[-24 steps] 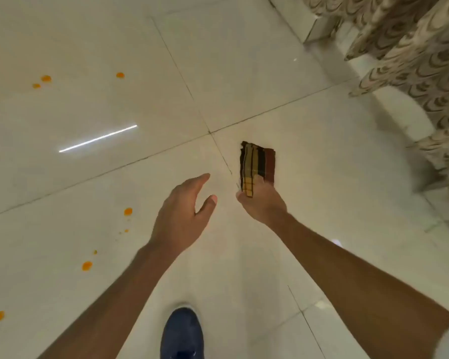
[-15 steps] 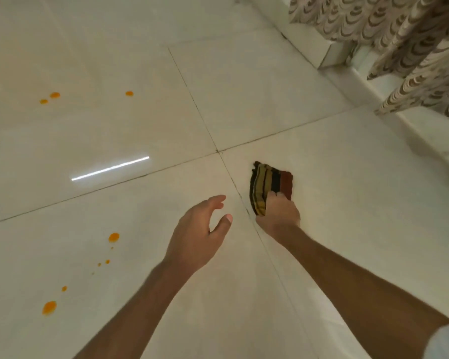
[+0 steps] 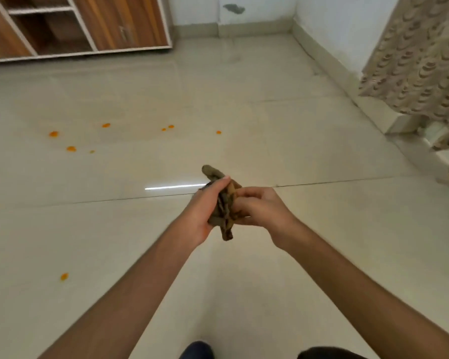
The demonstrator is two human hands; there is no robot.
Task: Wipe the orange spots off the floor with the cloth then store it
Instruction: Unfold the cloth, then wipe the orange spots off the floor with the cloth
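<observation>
1. At mid-frame, above the tiled floor (image 3: 270,255), a crumpled brown cloth (image 3: 224,211) is held in the air between both hands; one end sticks up past the fingers, the other hangs below the palms.
2. Left hand (image 3: 205,211): fingers are curled round the left side of the cloth, thumb laid along its top.
3. Right hand (image 3: 259,207): fingers are closed on the right side of the cloth, pinching its folds.
4. Orange spots (image 3: 70,148): a scattered group is seen on the floor well beyond and to the left of the hands, with further marks at (image 3: 106,125), (image 3: 53,134), (image 3: 170,126) and (image 3: 218,132); a single spot (image 3: 64,276) lies nearer, left of the left forearm. All are apart from the cloth.
5. Wooden cabinet (image 3: 88,24): placed against the far wall at upper left; open shelf compartments are visible between closed door panels. No contents can be made out in the open compartments.
6. Patterned curtain (image 3: 420,60): hung at the right edge, reaching down to a pale raised ledge (image 3: 399,125).
7. White wall (image 3: 257,11): a grey patch is noted on it, with a skirting strip along its foot.
8. Bright streak of reflected light (image 3: 174,187): seen on the floor just left of the hands.
9. Dark shoe tip (image 3: 197,349): shown at the bottom edge.
</observation>
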